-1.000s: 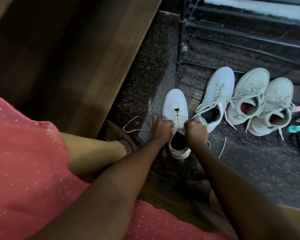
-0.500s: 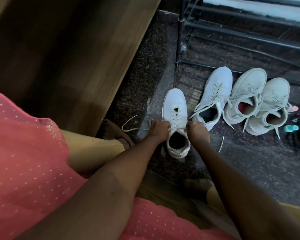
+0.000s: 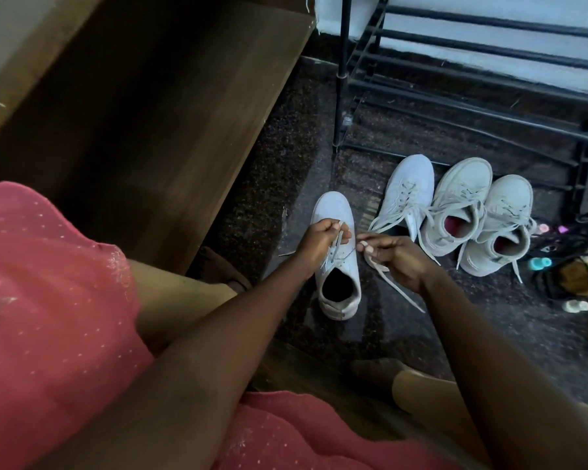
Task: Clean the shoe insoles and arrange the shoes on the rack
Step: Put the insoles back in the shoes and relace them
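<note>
Head view: a white shoe (image 3: 333,212) is being kept flat on the floor (image 3: 489,334), toe twd the rack (image 3: 472,106), heel twd the person.
Left hand (image 3: 318,242): one run of the lace (image 3: 406,295) is being pinched betw. thumb and curled fingers, just above the eyelets. Prob. the shoe is being steadied that way while the lace is being drawn.
Right hand (image 3: 399,261): the other lace end is being held in curled fingers, its loose tail being left trailing on the floor beside the shoe.
Step (judged): the lace is being tightened or tied; which one can't be told.
Insole: not being shown; the shoe's opening is dark.
Other shoes: a second white shoe (image 3: 409,188) and a grey pair (image 3: 462,184) are being kept side by side at the rack's foot, not on it, laces loose.
Edges: the left side is being closed off by a wooden panel (image 3: 150,123); the rack's post is being met just beyond the toe.
Open room: bare floor right of the heel is being left free; the rack's bars, as far as seen, are being left w/o shoes; the far right is being crowded by small items (image 3: 571,276).
</note>
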The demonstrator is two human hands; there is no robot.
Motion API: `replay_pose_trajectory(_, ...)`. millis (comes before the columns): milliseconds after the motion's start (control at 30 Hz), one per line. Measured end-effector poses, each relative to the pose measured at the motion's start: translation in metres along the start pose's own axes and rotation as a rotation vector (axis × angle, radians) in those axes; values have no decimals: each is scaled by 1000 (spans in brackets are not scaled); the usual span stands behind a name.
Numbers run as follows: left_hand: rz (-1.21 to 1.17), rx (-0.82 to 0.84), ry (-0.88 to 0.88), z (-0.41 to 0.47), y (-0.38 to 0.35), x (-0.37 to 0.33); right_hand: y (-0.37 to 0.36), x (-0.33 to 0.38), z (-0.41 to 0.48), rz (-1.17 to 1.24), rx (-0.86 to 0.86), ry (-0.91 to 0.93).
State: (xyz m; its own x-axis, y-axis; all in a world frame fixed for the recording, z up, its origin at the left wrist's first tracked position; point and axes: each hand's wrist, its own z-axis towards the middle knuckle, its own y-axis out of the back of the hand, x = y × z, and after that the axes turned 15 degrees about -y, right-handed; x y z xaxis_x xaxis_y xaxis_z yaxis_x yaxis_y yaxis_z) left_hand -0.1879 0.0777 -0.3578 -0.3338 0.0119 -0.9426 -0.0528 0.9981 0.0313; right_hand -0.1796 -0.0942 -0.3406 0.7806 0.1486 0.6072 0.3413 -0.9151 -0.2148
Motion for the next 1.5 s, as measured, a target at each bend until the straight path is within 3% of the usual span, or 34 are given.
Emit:
replay_pose_trajectory(200,219,11,-62,3,0,5,-14,12,1,15,-67,-12)
replay_pose_trajectory(367,157,-39,-19,6,2,3,-30,31,0,12,-203,49)
replay_pose_trajectory(633,184,33,-52,-1,-3,5,-43,41,11,-385,-513,160)
replay_pose_trajectory(833,227,78,-107,2,1,25,-40,39,12,-378,-454,184)
replay_pose_trajectory(1133,-81,52,43,-4,4,14,-30,21,16,-514,-437,131)
replay_pose_trajectory(1300,-237,-132,65,-2,7,15,-30,20,17,-420,-492,92)
replay_pose_trajectory(1500,-86,-63,-28,-3,12,15,-39,14,13,-424,-262,122)
